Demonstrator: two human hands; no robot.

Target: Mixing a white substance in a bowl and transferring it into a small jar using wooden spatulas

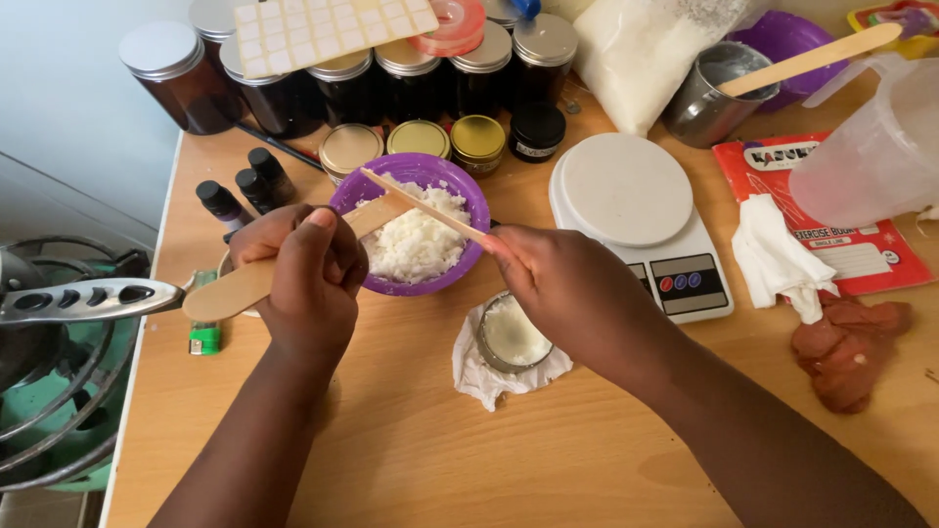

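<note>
While both grips clamp wooden sticks, left hand wide spatula, right hand thin stick, over purple bowl.

Two bare forearms rise from the bottom edge of the frame toward its centre, ending in the left hand and the right hand. No sleeves, gloves, rings, watch or bracelets are worn; fingernails appear short and unpainted.
</note>
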